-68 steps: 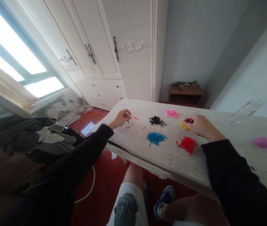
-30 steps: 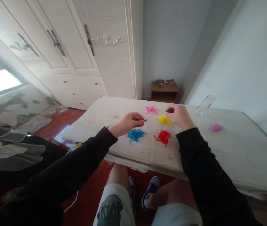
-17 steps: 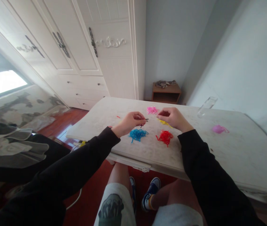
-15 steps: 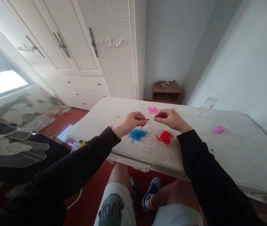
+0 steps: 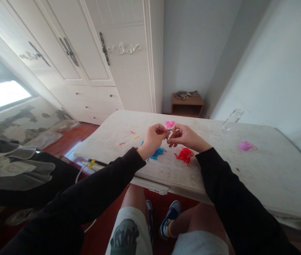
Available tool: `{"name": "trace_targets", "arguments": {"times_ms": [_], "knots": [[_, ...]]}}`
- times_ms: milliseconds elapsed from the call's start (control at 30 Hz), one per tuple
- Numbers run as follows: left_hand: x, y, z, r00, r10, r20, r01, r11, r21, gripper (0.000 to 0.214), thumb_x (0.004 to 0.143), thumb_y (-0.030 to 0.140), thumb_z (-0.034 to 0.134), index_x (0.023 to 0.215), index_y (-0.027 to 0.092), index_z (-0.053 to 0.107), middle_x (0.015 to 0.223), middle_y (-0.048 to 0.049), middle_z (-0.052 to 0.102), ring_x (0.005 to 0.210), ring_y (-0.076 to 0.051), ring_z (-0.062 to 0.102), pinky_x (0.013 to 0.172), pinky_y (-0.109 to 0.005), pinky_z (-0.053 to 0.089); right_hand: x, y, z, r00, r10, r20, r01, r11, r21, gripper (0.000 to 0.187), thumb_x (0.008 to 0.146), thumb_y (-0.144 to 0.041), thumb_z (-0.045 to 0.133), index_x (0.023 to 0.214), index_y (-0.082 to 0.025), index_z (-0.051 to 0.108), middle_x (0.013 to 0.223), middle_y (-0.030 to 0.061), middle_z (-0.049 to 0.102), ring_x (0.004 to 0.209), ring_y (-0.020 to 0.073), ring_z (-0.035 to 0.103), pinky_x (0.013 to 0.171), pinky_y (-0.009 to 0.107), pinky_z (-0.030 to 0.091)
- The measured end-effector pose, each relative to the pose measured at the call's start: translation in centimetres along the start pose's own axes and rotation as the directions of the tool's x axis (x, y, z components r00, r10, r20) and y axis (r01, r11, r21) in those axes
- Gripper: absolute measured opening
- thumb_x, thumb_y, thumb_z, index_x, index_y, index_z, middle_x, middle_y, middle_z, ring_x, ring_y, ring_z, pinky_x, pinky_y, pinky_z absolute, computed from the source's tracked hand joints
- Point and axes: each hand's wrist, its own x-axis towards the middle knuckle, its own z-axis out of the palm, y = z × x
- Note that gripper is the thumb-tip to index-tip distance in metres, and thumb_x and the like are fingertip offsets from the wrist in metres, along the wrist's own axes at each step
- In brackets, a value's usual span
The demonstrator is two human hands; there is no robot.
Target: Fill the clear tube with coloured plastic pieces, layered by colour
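Over the table, my left hand [image 5: 153, 139] pinches a thin black cord [image 5: 169, 130] between thumb and fingertips. Facing it, my right hand [image 5: 185, 137] has its fingers closed around the cord's other side, and the cord bends in a small loop between them. Just under my left wrist lies a pile of blue plastic strands [image 5: 157, 153], partly covered by that hand. A pile of red strands [image 5: 184, 156] sits below my right hand. Beyond both hands is a pink pile [image 5: 169, 124] of similar pieces, its near side hidden.
Short loose pieces, among them a yellow piece [image 5: 136, 136], lie left on the white table [image 5: 214, 170]. A clear glass [image 5: 232, 120] and a purple pouch-like thing [image 5: 246, 145] are to the right. A white cable [image 5: 79, 173] hangs at the left edge.
My right hand has moved left to meet my left hand and now grips the cord too. My left hand has shifted slightly right, uncovering the loose pieces.
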Motion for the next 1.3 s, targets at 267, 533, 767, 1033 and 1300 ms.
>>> {"name": "trace_targets", "arguments": {"times_ms": [267,533,767,1033,1300], "knots": [[0.0,-0.8,-0.2,1.000,-0.023,-0.007,0.023,0.999,-0.025,0.025,0.065,0.023,0.083,0.070,0.016,0.060,0.064,0.0015,0.064,0.060,-0.010,0.059,0.059,-0.023,0.045,0.1,0.1,-0.1,0.997,-0.043,-0.065,0.046,0.998,0.047,0.038,0.063,-0.016,0.082,0.083,-0.022,0.050,0.067,-0.0047,0.070,0.058,0.0161,0.072,0.055,0.026,0.056],[0.4,-0.3,-2.3,0.995,-0.065,0.075,0.064,0.998,0.014,0.024,0.067,0.021,0.085,0.076,0.015,0.064,0.065,-0.0005,0.068,0.061,-0.010,0.062,0.062,-0.024,0.048,-0.1,-0.2,-0.4,0.992,-0.088,-0.092,0.086,0.996,-0.024,0.025,0.067,-0.018,0.077,0.079,-0.021,0.055,0.063,-0.0040,0.065,0.055,0.0123,0.064,0.056,0.026,0.053],[0.0,1.0,-3.9,0.950,-0.096,0.299,0.038,0.980,0.194,0.041,0.072,0.014,0.082,0.112,0.013,0.074,0.075,-0.0025,0.073,0.064,-0.012,0.065,0.062,-0.025,0.053,0.0,-0.2,-0.5,0.989,-0.079,-0.122,0.075,0.996,-0.042,0.026,0.066,-0.018,0.077,0.080,-0.021,0.055,0.064,-0.0029,0.067,0.054,0.0127,0.064,0.053,0.026,0.053],[-0.1,0.4,-3.3,0.951,0.050,0.304,-0.149,0.938,0.312,0.011,0.075,0.016,0.079,0.086,0.015,0.081,0.081,-0.0068,0.077,0.071,-0.015,0.068,0.068,-0.027,0.054,-0.1,-0.4,-0.5,0.994,-0.053,-0.095,0.048,0.997,-0.056,0.026,0.067,-0.019,0.079,0.076,-0.021,0.055,0.061,-0.0030,0.066,0.053,0.0129,0.064,0.053,0.025,0.053],[0.1,0.7,-3.0,0.950,0.061,0.307,-0.167,0.929,0.332,0.010,0.076,0.014,0.078,0.084,0.018,0.082,0.081,-0.0068,0.078,0.073,-0.017,0.070,0.071,-0.030,0.057,0.0,-0.1,-0.5,0.991,-0.065,-0.118,0.054,0.994,-0.090,0.027,0.070,-0.021,0.080,0.078,-0.022,0.054,0.065,-0.0010,0.068,0.055,0.0139,0.066,0.054,0.027,0.054]]}}
